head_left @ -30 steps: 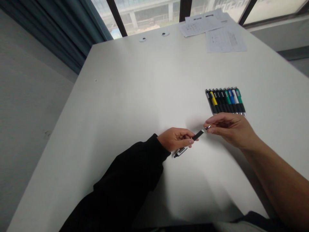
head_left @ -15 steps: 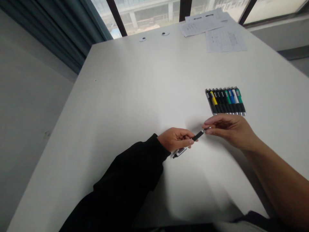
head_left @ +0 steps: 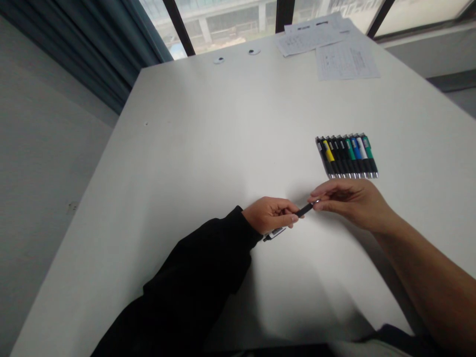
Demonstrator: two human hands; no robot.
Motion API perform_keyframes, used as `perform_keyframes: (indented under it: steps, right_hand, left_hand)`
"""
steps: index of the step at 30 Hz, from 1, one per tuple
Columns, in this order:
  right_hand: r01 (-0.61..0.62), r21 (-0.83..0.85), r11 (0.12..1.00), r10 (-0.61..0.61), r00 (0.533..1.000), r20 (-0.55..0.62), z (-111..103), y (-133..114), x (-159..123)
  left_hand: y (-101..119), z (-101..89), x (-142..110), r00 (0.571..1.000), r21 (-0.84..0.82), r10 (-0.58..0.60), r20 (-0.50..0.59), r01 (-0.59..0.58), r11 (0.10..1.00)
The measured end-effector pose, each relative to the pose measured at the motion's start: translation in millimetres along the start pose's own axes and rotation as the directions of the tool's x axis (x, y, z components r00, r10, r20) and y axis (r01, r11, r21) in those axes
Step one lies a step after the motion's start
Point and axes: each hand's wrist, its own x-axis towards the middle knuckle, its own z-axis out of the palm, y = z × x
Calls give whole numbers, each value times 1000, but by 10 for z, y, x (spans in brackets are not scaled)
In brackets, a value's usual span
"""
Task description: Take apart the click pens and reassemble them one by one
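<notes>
The right hand point(head_left: 351, 205) has slid closer, narrowly pinching what looks like the tip of the black pen point(head_left: 304, 210) while the left hand point(head_left: 269, 214) grips its barrel to steady it.

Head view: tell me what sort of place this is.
Probably an office or meeting room: a white table with round grommets, printed paper sheets, and tall windows beside a dark curtain.
</notes>
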Motion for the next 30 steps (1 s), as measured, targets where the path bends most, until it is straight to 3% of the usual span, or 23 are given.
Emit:
perform_keyframes:
  steps: [4, 9, 15, 19, 23, 27, 30]
  right_hand:
    - [29, -73, 997, -28, 1000, 5, 19, 4, 9]
    - [104, -362, 927, -69, 992, 109, -2, 14, 18]
    - [94, -201, 975, -61, 985, 162, -10, -39, -2]
    - [79, -325, 942, -23, 985, 171, -12, -53, 1]
    - [123, -263, 957, -79, 982, 171, -15, -51, 1]
    - [77, -341, 937, -7, 979, 203, -25, -36, -6]
    - [100, -307, 947, -34, 976, 216, -36, -31, -9]
  left_hand:
    - [-26, -11, 1, 1000, 41, -18, 25, 17, 999]
    - [-24, -7, 4, 999, 34, -29, 33, 28, 999]
    - [-1, -6, 7, 999, 5, -16, 27, 16, 1000]
    - [30, -6, 7, 999, 32, -38, 34, 37, 999]
    - [26, -5, 10, 1000, 20, -15, 28, 14, 1000]
    - [12, -8, 10, 999, 44, -18, 43, 16, 999]
    - [8, -10, 8, 1000, 45, -2, 26, 0, 999]
